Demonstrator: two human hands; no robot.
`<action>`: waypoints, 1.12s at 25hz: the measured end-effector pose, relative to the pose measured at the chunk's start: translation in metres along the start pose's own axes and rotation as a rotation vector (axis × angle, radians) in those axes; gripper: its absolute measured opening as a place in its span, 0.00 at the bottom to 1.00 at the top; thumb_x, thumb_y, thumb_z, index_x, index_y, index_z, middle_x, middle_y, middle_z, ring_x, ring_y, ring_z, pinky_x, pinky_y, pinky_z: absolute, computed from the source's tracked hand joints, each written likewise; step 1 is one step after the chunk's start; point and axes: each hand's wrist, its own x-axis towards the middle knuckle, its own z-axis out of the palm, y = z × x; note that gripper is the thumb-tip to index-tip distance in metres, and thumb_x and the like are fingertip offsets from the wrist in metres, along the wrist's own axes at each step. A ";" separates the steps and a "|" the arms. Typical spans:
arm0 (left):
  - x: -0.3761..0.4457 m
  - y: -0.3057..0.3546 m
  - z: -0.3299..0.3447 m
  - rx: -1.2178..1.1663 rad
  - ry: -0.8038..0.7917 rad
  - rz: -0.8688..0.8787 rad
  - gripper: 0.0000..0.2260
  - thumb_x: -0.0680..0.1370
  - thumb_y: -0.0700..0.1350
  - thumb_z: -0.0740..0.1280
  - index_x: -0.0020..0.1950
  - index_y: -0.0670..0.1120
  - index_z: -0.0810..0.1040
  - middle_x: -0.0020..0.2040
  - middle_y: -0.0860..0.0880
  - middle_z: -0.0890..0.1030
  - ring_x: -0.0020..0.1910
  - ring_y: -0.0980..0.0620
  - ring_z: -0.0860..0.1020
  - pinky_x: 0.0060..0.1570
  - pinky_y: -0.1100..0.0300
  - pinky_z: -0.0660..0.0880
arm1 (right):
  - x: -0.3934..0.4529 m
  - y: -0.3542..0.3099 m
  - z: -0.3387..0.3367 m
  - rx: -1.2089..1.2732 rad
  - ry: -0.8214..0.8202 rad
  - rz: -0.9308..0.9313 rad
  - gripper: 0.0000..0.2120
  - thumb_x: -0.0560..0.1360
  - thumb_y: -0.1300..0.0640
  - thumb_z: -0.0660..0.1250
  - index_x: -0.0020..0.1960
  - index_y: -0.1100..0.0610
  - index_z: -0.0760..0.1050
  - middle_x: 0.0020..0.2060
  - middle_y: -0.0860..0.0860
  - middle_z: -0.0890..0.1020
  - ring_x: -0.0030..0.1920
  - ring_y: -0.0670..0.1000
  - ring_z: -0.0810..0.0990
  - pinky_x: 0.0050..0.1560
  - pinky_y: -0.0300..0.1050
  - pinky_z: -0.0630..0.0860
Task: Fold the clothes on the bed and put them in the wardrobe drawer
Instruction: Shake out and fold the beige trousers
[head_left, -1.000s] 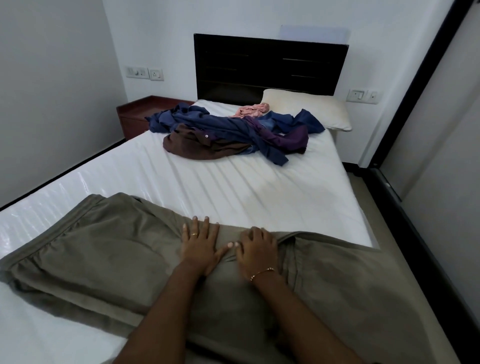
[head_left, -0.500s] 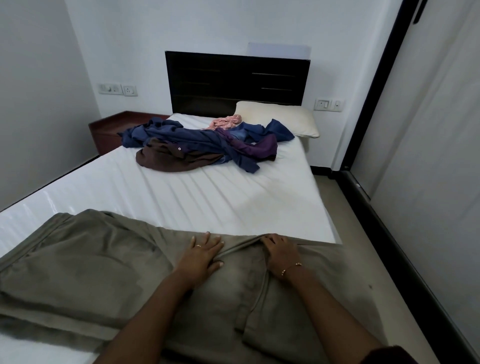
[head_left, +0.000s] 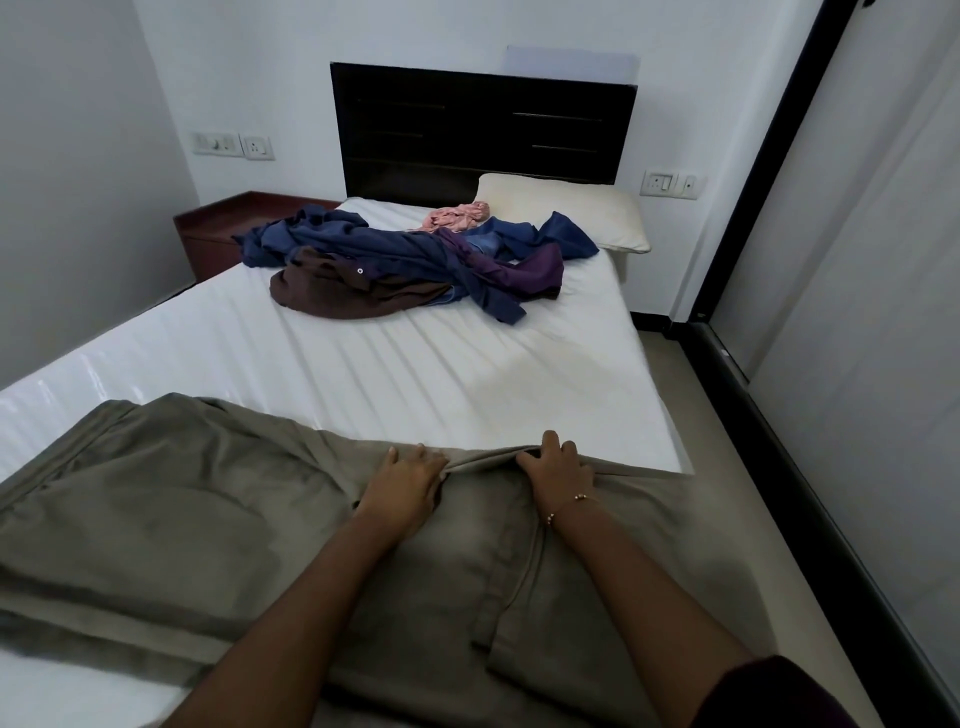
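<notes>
Olive-green trousers (head_left: 171, 509) lie spread across the near end of the white bed (head_left: 395, 374), their right part hanging over the bed's edge. My left hand (head_left: 405, 480) rests on the trousers' far edge with its fingers bunching the cloth. My right hand (head_left: 558, 467), with a thin bracelet at the wrist, grips the same far edge a short way to the right, fingers curled over a raised fold. A heap of unfolded clothes (head_left: 410, 265), blue, brown, purple and pink, lies near the head of the bed.
A cream pillow (head_left: 561, 208) leans by the dark headboard (head_left: 483, 124). A reddish bedside cabinet (head_left: 228, 223) stands at the far left. White wardrobe doors (head_left: 857, 312) with a black frame run along the right, past a strip of beige floor (head_left: 727, 467).
My right hand slid right along the trousers' far edge, away from my left hand, and now grips a fold. The camera view shifted right and back.
</notes>
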 end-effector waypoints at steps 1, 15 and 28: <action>0.001 -0.003 0.003 0.030 -0.022 0.026 0.21 0.83 0.49 0.45 0.76 0.49 0.59 0.75 0.50 0.61 0.76 0.51 0.55 0.73 0.54 0.49 | -0.002 0.004 0.001 0.090 0.046 0.023 0.14 0.80 0.57 0.56 0.64 0.51 0.69 0.60 0.55 0.66 0.61 0.57 0.65 0.57 0.53 0.68; -0.010 -0.007 0.012 -0.273 -0.232 0.058 0.20 0.83 0.53 0.45 0.76 0.58 0.50 0.77 0.57 0.48 0.75 0.54 0.36 0.68 0.44 0.27 | -0.015 -0.005 0.016 0.397 0.340 0.105 0.22 0.75 0.55 0.51 0.67 0.58 0.67 0.61 0.57 0.73 0.61 0.60 0.71 0.55 0.53 0.69; -0.031 -0.039 0.026 -0.028 0.015 -0.566 0.38 0.78 0.65 0.47 0.77 0.40 0.40 0.75 0.35 0.38 0.75 0.38 0.42 0.73 0.48 0.42 | -0.039 0.007 0.034 0.219 0.029 0.077 0.27 0.81 0.43 0.44 0.76 0.47 0.38 0.77 0.49 0.43 0.76 0.50 0.41 0.73 0.54 0.40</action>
